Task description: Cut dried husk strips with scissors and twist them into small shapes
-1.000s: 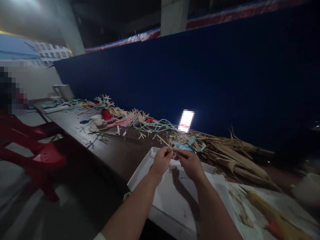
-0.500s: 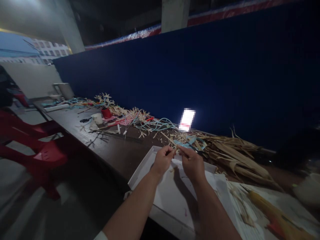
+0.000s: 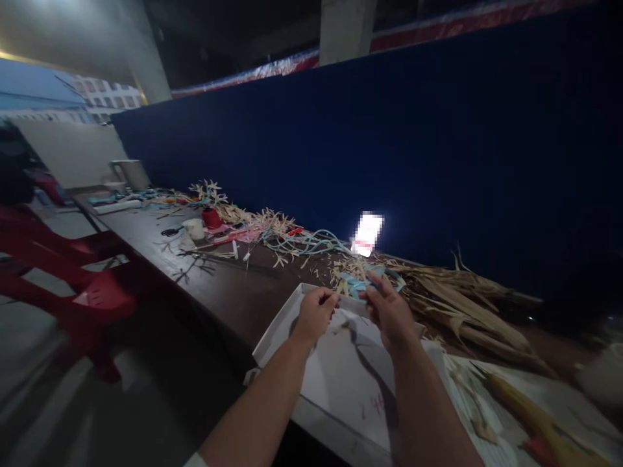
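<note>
My left hand (image 3: 315,316) is closed in a pinch over the far left part of a shallow white box lid (image 3: 335,376). Whatever lies between its fingertips is too small to make out. To its right, my right hand (image 3: 390,313) has its thumb and forefinger stretched forward and apart, above the lid's far edge. Past its fingertips lie pale plant scraps (image 3: 341,267) and a light blue strip (image 3: 354,283). Faint marks and a small dry scrap show inside the lid.
Dried husk leaves (image 3: 452,298) lie at the right, with papers and a yellow-handled tool (image 3: 528,408) nearer. A bright phone-like screen (image 3: 367,233) stands by the dark blue partition (image 3: 272,143). Farther left are a red thread spool (image 3: 211,218), scissors (image 3: 170,231) and red chairs (image 3: 97,285).
My right hand has moved slightly right, away from my left, and its fingers have spread from a pinch. The thin pale stalk before my hands no longer shows clearly.
</note>
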{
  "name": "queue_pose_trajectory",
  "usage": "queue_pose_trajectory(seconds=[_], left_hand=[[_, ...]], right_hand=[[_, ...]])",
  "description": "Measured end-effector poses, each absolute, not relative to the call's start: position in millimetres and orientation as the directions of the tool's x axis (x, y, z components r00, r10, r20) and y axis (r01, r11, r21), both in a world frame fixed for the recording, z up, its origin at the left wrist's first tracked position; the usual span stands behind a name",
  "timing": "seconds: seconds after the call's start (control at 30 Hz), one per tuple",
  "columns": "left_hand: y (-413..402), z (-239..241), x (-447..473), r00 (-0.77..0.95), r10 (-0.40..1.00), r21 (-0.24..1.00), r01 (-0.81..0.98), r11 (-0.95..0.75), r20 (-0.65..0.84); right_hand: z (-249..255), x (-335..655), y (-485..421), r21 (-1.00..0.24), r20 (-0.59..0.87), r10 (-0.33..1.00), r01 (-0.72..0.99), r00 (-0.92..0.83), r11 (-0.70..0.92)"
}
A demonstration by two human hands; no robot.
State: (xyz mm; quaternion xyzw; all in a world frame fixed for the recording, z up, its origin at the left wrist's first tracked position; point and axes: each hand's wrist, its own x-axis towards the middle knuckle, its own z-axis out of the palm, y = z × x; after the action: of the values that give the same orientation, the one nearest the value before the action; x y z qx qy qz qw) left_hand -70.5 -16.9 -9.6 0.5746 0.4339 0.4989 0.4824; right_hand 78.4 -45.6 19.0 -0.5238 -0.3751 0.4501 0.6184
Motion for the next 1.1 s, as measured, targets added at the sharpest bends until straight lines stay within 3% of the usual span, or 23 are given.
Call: queue_pose_trajectory(seconds=[0.13,0.3,0.47,0.63,0.8,0.97,1.1], left_hand=[[-18.9,-6.6,-70.8,0.134,0.974,0.974,0.105,-0.199,0.185],[-20.8,-6.8,-70.7,0.157,0.961,0.959,0.130,-0.250,0.229],[-18.4,-10.7,-70.1,0.156,0.959,0.961,0.107,-0.255,0.237],[-15.7,-10.0,-70.6,0.121,0.959,0.950,0.150,-0.273,0.257],[-16.4,-8.3,-70.0,0.129,0.955,0.944,0.163,-0.288,0.268],[-16.8,-9.1,-68.1,0.131,0.948,0.932,0.187,-0.312,0.291],[-20.8,-4.4,-71.2,0.088,0.951,0.921,0.239,-0.308,0.295]], right_hand=[[20.8,66.7,-51.2,-0.975,-0.087,0.996,-0.207,0.006,-0.084],[14.2,62.4,-49.5,-0.984,-0.121,0.989,-0.125,-0.084,-0.131],[10.9,63.1,-45.0,-0.995,-0.060,0.998,-0.077,-0.004,-0.060],[6.3,62.1,-39.5,-0.971,0.150,0.976,0.212,0.157,0.115],[4.9,63.9,-38.5,-0.889,0.293,0.927,0.424,0.235,0.173],[5.7,69.0,-38.1,-0.861,0.333,0.902,0.479,0.275,0.172],[4.7,77.8,-37.1,-0.911,0.322,0.798,0.397,0.510,0.114]])
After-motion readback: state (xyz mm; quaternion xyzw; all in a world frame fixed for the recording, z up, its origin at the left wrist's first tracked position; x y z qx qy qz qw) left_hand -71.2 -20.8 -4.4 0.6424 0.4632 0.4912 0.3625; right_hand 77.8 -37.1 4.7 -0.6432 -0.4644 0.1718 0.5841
